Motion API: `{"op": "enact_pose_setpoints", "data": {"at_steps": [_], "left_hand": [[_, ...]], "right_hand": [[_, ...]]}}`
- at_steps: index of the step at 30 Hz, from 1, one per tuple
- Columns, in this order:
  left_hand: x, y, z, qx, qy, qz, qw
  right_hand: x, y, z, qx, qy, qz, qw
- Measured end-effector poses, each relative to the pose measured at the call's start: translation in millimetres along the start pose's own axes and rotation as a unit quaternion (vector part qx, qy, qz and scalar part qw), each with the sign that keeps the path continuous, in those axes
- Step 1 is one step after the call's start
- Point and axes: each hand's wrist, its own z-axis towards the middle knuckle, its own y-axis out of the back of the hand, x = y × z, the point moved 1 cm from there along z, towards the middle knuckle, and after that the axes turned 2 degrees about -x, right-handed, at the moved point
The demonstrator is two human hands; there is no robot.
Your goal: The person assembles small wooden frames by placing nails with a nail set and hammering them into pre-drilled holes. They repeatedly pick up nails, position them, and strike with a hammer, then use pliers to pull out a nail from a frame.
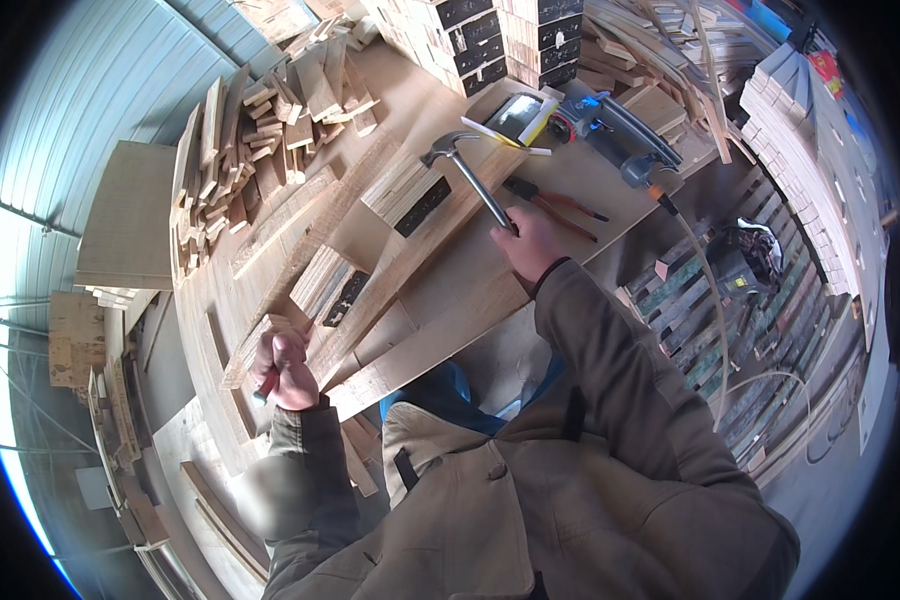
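Note:
My right hand [528, 243] grips a claw hammer [478, 190] by its handle, with the head raised over the boards. My left hand [288, 365] is closed at the near left end of a wooden frame. From its fist pokes the small reddish and pale-blue end of a slim object [261, 396], too little of it showing to name. Between two long planks [410, 265] of the frame sit wooden blocks, one [407, 198] at the middle and another [330, 284] closer to my left hand. Right of the hammer lie red-handled pincers [562, 207].
A nail gun [625, 135] with an air hose [708, 265] lies at the table's right. Near it is a yellow-edged dark box [518, 118]. Offcuts [260, 130] are heaped at the back left; tall block stacks [475, 45] stand behind. A slatted pallet [685, 335] lies below right.

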Motion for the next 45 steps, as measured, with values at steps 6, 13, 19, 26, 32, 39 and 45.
{"op": "enact_pose_setpoints", "data": {"at_steps": [6, 13, 19, 26, 32, 39, 45], "left_hand": [[-30, 32, -24, -0.082, 0.043, -0.074, 0.993], [-20, 30, -39, -0.086, 0.083, -0.071, 0.99], [0, 28, -54, -0.059, 0.06, -0.028, 0.996], [24, 32, -61, -0.08, 0.056, -0.029, 0.995], [38, 36, -66, -0.074, 0.054, -0.014, 0.996], [44, 37, -80, -0.043, 0.043, 0.06, 0.996], [45, 34, -81, -0.046, 0.044, 0.04, 0.997]], "right_hand": [[3, 0, -1, 0.0, 0.005, -0.022, 1.0], [1, 1, -4, -0.019, 0.015, -0.067, 0.997], [4, 0, -3, -0.012, 0.002, -0.057, 0.998], [-4, -3, -3, -0.029, -0.008, -0.021, 0.999], [-17, 10, -6, -0.055, -0.019, 0.049, 0.997], [-34, 107, -35, -0.093, -0.067, 0.025, 0.993], [-46, 164, -42, -0.071, -0.128, -0.06, 0.987]]}}
